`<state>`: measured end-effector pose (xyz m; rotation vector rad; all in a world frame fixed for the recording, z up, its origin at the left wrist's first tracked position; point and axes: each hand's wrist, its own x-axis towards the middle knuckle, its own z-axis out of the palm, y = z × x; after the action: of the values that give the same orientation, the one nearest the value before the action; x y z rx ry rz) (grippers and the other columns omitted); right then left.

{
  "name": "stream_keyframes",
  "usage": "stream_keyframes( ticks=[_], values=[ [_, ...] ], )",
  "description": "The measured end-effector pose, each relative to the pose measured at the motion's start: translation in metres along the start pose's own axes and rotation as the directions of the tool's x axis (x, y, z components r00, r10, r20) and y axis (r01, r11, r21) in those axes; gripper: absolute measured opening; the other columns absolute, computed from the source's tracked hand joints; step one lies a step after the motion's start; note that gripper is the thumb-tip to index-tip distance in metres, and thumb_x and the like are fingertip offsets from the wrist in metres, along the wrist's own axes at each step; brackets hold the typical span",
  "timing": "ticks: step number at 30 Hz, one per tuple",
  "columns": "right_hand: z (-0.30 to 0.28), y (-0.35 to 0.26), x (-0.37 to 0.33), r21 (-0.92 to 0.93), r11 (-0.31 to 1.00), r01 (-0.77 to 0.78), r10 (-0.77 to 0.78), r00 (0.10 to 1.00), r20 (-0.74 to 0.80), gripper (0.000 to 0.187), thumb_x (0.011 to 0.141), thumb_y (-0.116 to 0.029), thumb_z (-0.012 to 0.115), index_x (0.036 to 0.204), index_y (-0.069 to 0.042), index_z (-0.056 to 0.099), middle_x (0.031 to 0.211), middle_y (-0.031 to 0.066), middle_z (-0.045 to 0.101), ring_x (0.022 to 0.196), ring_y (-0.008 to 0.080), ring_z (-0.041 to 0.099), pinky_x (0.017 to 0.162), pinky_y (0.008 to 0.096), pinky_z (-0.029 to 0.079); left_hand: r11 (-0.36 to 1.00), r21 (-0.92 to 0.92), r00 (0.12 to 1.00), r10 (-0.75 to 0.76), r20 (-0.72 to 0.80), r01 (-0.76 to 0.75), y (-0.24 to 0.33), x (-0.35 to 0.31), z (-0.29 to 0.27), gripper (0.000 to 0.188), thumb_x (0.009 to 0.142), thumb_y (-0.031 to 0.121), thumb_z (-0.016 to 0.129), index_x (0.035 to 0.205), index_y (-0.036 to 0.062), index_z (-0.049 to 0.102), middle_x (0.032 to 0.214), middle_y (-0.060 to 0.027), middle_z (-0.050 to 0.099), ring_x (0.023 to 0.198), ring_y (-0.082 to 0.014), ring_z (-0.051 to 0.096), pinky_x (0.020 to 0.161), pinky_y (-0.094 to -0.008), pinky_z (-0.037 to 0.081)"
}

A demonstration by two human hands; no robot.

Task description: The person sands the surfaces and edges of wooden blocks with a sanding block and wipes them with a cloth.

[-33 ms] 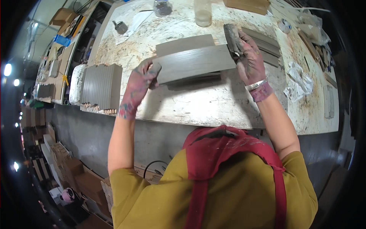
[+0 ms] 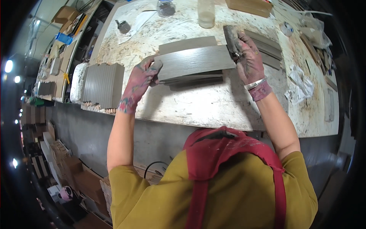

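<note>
My left hand (image 2: 143, 78), in a stained pink glove, grips the left end of a flat grey board (image 2: 196, 60), thumb on top. The board is tilted, with light shining off its upper face. In my right hand (image 2: 250, 61), gloved too, is a dark grey, paint-soaked pad (image 2: 230, 38), held at the board's right end; whether it is a sponge or a folded cloth I cannot tell. Beneath the held board lie dark boards (image 2: 198, 79) on the table, and another grey board (image 2: 187, 44) lies just beyond it.
A stack of grey boards (image 2: 103, 86) stands on edge at the table's left, beside a white block (image 2: 78, 83). More grey boards (image 2: 267, 49) lie at right, near crumpled white plastic (image 2: 299, 84). A cloudy jar (image 2: 206, 15) and a small dark cup (image 2: 123, 26) stand farther back.
The picture has shifted very slightly, and the board's left end sits a touch higher. Both hands keep the same grips.
</note>
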<state>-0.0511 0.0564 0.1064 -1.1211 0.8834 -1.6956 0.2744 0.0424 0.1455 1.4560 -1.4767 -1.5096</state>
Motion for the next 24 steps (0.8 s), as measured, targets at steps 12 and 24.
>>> stream_keyframes(
  ticks=[12,24],
  values=[
    [0.069,0.022,0.037,-0.175,0.978,-0.110,0.155,0.951,0.267,0.045,0.091,-0.018,0.068,0.129,0.003,0.055,0.122,0.0111,0.061,0.114,0.0175,0.057,0.101,0.0294,0.045,0.991,-0.088,0.947,-0.127,-0.294,0.105,-0.045,0.021,-0.031,0.028,0.097,0.015,0.061,0.122,0.0037,0.063,0.104,-0.0060,0.066,0.086,-0.0143,0.065,0.079,-0.0279,0.055],
    [0.067,0.043,0.037,-0.217,0.958,-0.188,0.244,0.932,0.267,0.053,0.089,-0.026,0.070,0.129,0.005,0.054,0.122,0.0099,0.059,0.110,0.0161,0.056,0.099,0.0283,0.043,0.823,0.565,0.972,0.086,-0.220,0.055,-0.029,-0.012,0.006,0.023,0.092,0.023,0.067,0.083,0.0018,0.065,0.067,0.0017,0.058,0.060,-0.0068,0.053,0.057,-0.0240,0.045]
  ],
)
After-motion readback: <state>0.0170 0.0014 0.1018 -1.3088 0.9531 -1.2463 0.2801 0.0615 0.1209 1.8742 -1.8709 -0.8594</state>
